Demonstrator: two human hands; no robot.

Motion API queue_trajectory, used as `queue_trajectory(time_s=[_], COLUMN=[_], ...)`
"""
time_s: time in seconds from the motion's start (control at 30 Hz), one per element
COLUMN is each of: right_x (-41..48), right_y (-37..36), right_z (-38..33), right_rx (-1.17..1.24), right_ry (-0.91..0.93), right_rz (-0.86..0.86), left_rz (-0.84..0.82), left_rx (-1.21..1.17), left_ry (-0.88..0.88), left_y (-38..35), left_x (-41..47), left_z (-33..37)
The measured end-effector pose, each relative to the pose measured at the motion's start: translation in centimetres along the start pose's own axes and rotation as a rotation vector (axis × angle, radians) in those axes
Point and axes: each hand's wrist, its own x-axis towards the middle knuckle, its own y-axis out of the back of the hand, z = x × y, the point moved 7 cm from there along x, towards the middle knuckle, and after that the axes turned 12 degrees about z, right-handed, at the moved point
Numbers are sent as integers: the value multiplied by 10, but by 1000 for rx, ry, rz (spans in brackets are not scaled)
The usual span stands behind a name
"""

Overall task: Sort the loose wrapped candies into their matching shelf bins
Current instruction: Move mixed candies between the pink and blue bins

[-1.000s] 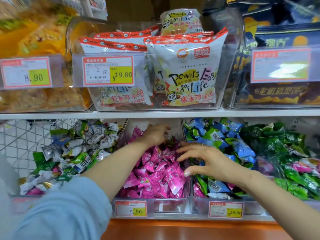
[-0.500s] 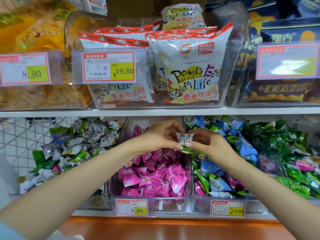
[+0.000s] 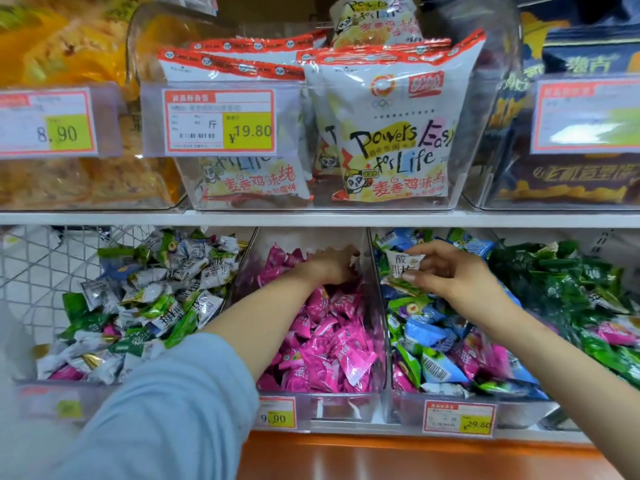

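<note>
Since the frame 0.5 s earlier, the 2 hands have separated. The left hand [image 3: 329,268] has released the white-wrapped candy [image 3: 401,265] and moved back over the rear of the pink candies [image 3: 332,348] in the middle bin [image 3: 346,408]. Its fingers curl downward into the pile; whether they hold anything cannot be determined. The right hand [image 3: 460,282] retains the white-wrapped candy, pinched between thumb and fingertips. It holds the candy just right of the divider, above the rear of the blue-and-green candies [image 3: 429,341] in the adjacent bin [image 3: 526,412]. White-and-green candies [image 3: 156,299] fill the left bin, well apart from the held candy.
</note>
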Motion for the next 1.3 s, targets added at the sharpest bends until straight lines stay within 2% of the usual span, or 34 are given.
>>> queue_trajectory(time_s=[0.33,0.5,0.6,0.7,0.8,1.03,1.17,1.3], right_x=[2,1,0,-1,-2,-11,-20,-32], right_y=[0,-2,-3,-3,-4,-17,-33,-54], right_z=[8,6,5,4,0,-17,-21,-31], right_rx=[-29,-40,-36,-13,54,174,232,310], right_ry=[7,-3,-12,-28,-54,-73,-153,-148], right_rz=[-13,-14,-17,-19,-17,-70,-147,-247], left_rz=[21,181,262,334,325,276,374,424], left_rx=[-117,-170,-322,-604,-797,-1034,-1137,-1137], left_ry=[-8,-21,-6,30,18,171,263,258], left_y=[0,14,25,46,67,80,77,74], left_x=[12,11,4,-16,-45,-114,-138,-150], left_z=[-6,-11,-20,-24,-17,-10,-16,-13])
